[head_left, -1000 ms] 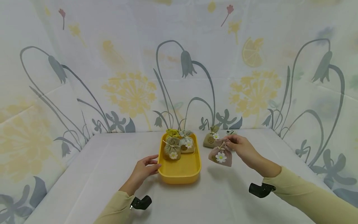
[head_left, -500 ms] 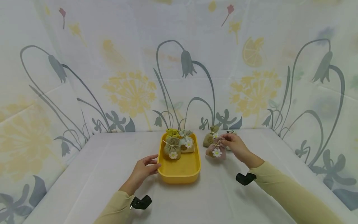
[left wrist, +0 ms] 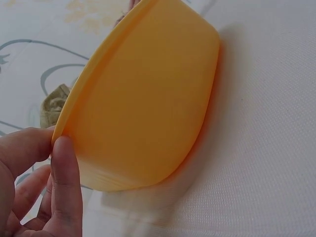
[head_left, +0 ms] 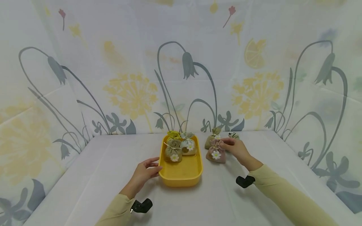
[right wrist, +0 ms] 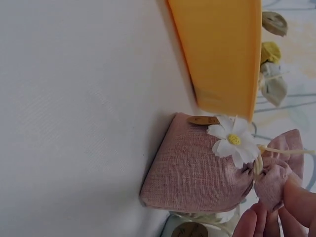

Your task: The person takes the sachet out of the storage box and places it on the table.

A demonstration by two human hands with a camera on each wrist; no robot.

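My left hand (head_left: 142,175) pinches the left rim of a yellow plastic bin (head_left: 181,182) between thumb and fingers, the thumb (left wrist: 66,168) on the outer wall. Inside the bin's far half sit a yellow-green pouch, a brown drawstring pouch (head_left: 172,152) and a pale grey-white pouch (head_left: 185,150). To the right of the bin, my right hand (head_left: 238,153) pinches the gathered top of a pink drawstring pouch (right wrist: 197,168) with a white daisy. The pink pouch stands upright, its base on the table, apart from the bin.
Behind the pink pouch stands an olive-brown pouch (head_left: 208,142). A pale green pouch (head_left: 234,135) is partly hidden by my right hand. The white table (head_left: 113,157) meets a flower-printed cloth (head_left: 181,94) at the back.
My right hand has brought the pink pouch left and down onto the table in front of the olive-brown pouch. The left hand keeps its grip on the bin.
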